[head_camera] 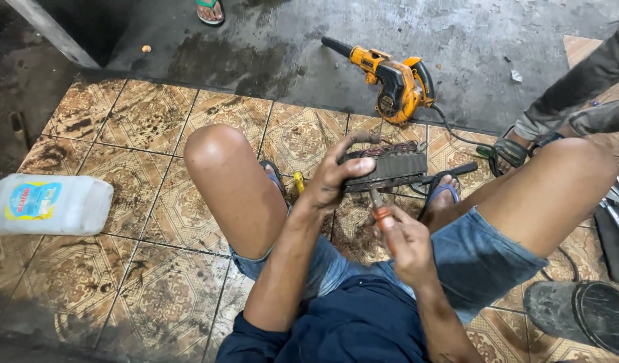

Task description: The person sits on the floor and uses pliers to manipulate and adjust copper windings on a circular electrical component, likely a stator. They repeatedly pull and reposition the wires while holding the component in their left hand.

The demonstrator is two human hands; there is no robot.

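motor stator [388,167], dark laminated block with copper windings showing on top, is held up between the knees, off the tiled floor [121,202]. left hand [333,178] fingers clamped on its left end. right hand [407,245] fingers closed on an orange-handled screwdriver [383,216], tip at the stator's underside. judged mid-job: windings in place, nothing separated. yellow blower [393,79] lies apart.

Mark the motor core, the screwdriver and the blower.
motor core [388,168], head view, on its dark laminated side face.
screwdriver [382,216], head view, on the orange handle above the right hand's grip.
blower [398,84], head view, on the yellow housing.
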